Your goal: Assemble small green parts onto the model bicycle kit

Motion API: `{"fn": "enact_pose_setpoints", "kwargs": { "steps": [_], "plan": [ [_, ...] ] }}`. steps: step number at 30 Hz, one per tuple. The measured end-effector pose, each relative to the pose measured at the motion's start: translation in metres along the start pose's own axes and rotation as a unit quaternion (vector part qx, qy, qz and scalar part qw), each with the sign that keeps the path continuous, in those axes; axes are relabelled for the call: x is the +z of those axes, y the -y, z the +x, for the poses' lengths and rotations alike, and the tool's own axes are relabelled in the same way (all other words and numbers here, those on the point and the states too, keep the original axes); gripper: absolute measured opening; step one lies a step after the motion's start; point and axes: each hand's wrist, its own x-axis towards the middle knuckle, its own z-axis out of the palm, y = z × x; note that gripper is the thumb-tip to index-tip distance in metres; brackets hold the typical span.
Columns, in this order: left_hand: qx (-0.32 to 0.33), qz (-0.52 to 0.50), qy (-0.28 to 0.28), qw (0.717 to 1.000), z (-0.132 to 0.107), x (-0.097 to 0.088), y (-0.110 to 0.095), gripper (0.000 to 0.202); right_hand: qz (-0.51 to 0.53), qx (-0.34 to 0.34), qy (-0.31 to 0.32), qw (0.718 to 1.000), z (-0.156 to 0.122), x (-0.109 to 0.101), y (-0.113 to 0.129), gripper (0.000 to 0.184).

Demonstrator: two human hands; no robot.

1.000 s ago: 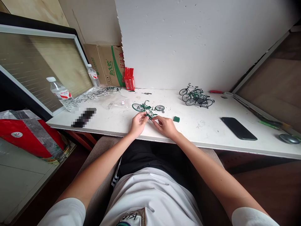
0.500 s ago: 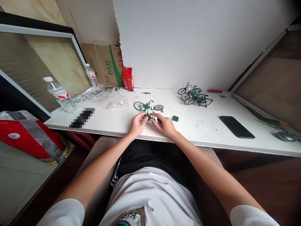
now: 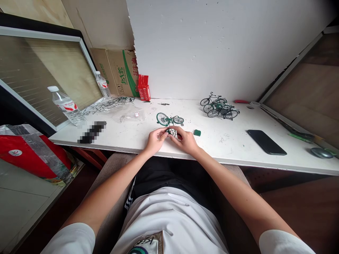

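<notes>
Between my two hands is a small green model bicycle with thin spoked wheels. Its frame and handlebar parts rise just beyond my fingertips. A dark spoked part shows between the fingers; whether it is joined to the rest I cannot tell. My left hand pinches the model from the left, thumb and forefinger together. From the other side my right hand grips it, fingertips almost meeting the left ones. Fingers hide the gripped spot. A flat green piece lies right of my right hand.
Several finished-looking model bicycles stand at the back right. A black phone and a computer mouse lie right. Leftward are thin part frames, a plastic bag and a water bottle. A red box stands behind.
The model has turned a little in my hands; its large left wheel has shifted right, and its handlebar end no longer stands as high. Both hands stay in nearly the same place.
</notes>
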Motion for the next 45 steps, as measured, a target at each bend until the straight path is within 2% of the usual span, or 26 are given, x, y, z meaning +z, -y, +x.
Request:
{"fn": "enact_pose_setpoints", "kwargs": {
  "steps": [4,12,22,31,35,38,41,45],
  "plan": [
    [-0.004,0.003,-0.005,1.0,0.0,0.0,0.002,0.044,-0.002,-0.014,0.031,0.999,0.0,0.001,-0.002,0.041],
    [0.007,-0.018,0.008,1.0,-0.002,0.001,-0.006,0.04,-0.016,-0.01,0.038,0.999,0.0,0.002,-0.002,0.04],
    [-0.006,-0.007,0.004,1.0,0.002,-0.002,0.005,0.038,0.012,0.001,0.062,0.998,0.002,0.0,0.0,0.038],
    [-0.025,-0.025,0.003,0.999,0.005,-0.003,0.005,0.037,0.033,-0.024,0.082,0.996,0.002,-0.001,-0.003,0.04],
    [-0.007,-0.019,-0.004,1.0,0.005,-0.003,0.005,0.037,0.018,-0.022,0.069,0.997,0.001,-0.001,0.0,0.045],
    [0.007,-0.013,-0.017,1.0,0.005,-0.004,0.005,0.038,0.014,-0.017,0.051,0.998,0.0,0.001,0.0,0.038],
    [-0.015,-0.026,-0.014,0.999,0.006,-0.004,0.005,0.043,0.003,-0.032,0.042,0.999,-0.001,0.002,-0.001,0.028],
    [-0.031,-0.038,-0.011,0.999,0.006,-0.004,0.003,0.046,-0.021,-0.052,0.036,0.998,-0.002,0.003,-0.002,0.031]
  ]
}}
